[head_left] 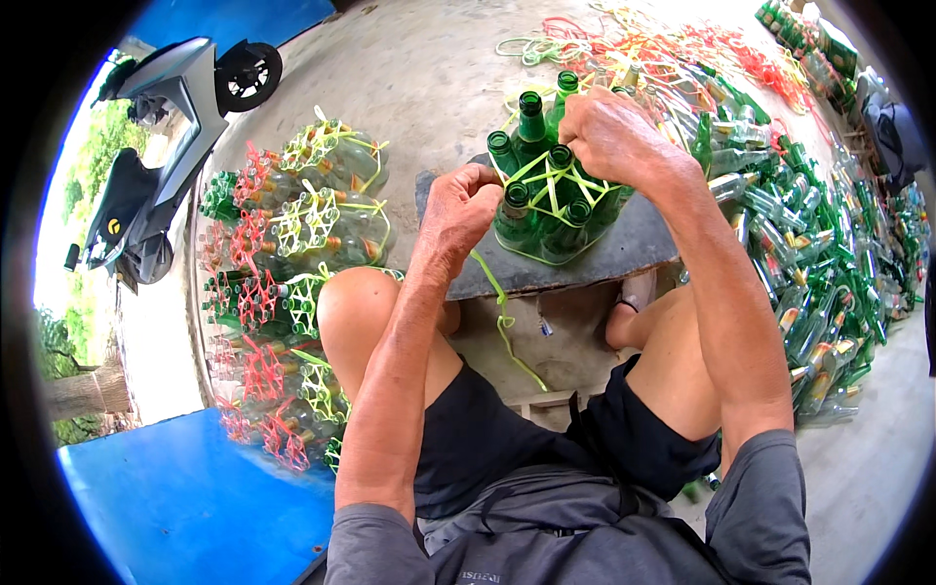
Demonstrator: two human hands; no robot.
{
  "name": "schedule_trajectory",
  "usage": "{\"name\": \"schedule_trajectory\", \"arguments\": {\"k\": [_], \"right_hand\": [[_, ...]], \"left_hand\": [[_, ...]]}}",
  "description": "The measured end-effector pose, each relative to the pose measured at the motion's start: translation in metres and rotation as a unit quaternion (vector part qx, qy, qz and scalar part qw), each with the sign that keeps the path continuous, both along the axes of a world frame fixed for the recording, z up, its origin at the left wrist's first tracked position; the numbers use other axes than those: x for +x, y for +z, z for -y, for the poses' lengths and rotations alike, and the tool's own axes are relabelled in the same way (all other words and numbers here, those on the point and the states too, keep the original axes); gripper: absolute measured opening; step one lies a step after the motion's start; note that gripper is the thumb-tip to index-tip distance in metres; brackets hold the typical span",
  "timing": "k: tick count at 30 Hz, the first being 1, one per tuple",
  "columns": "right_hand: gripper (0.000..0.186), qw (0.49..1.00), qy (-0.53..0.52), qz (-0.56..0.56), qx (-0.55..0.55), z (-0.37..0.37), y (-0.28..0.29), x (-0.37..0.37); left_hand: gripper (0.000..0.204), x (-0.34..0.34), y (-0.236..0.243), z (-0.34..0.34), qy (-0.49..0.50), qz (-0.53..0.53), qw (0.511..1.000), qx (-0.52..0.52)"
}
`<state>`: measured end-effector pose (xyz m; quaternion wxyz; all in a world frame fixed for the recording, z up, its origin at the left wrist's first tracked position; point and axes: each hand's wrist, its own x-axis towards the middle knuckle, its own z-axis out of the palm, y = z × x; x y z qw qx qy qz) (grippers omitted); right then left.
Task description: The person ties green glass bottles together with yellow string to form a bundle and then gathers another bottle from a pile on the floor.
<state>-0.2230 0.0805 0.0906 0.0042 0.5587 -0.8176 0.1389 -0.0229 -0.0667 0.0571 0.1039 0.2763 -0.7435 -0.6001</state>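
The dark slab (468, 280) has a matt, scuffed top; by its near edge stand smooth, glossy glass bottles (560, 156). Yellow-green strapping (504, 304), seemingly plastic with a slight sheen, hangs over that edge. The floor (419, 58) looks like dull, rough concrete; the blue panel (205, 497) is smooth and shiny; the shorts (478, 434) and shirt (556, 546) are matt cloth.

Green bottles (560, 159) on a grey slab (639, 244)

L hand (460, 214) in pinch, R hand (606, 134) fwd
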Motion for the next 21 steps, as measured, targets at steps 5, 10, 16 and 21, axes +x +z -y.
{"name": "schedule_trajectory", "arguments": {"k": [5, 10, 16, 21], "right_hand": [[0.008, 0.986, 0.01, -0.115, -0.117, -0.026, 0.0, 0.02], [0.027, 0.998, 0.012, 0.022, -0.058, -0.052, 0.025, 0.064], [0.04, 0.995, -0.048, 0.078, 0.031, -0.051, 0.007, 0.089], [0.038, 0.996, -0.058, 0.068, 0.025, -0.05, 0.007, 0.092]], "left_hand": [[0.028, 0.001, -0.001, 0.015, -0.039, -0.009, 0.993, -0.113], [0.039, -0.001, 0.01, 0.018, -0.06, -0.032, 0.972, -0.223], [0.051, -0.01, 0.027, 0.032, -0.118, -0.025, 0.953, -0.277], [0.056, -0.024, 0.023, 0.053, -0.198, -0.035, 0.938, -0.283]]}}
